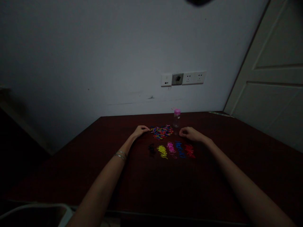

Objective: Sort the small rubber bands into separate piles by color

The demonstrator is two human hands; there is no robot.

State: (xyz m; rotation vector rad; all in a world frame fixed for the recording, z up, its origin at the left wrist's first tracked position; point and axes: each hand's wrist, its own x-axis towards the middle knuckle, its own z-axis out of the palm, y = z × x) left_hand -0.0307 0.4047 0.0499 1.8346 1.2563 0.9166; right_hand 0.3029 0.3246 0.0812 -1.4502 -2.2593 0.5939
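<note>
A mixed heap of small coloured pieces (162, 131) lies on the dark red table (142, 179). My left hand (141, 130) touches its left edge, thumb and fingers pinched together; what they hold is too small to name. My right hand (188, 133) rests to the right of the heap with its fingers curled closed; any contents are hidden. In front of the heap lie separate groups: black (151, 149), yellow (162, 151), pink (171, 148), blue (180, 149) and red (189, 151).
Behind the heap, towards its right, stands a clear bottle with a pink lid (177, 112). The wall behind bears a row of sockets (188, 78). A white panelled door (272, 75) is at the right. Something white and curved (66, 214) shows at the lower left.
</note>
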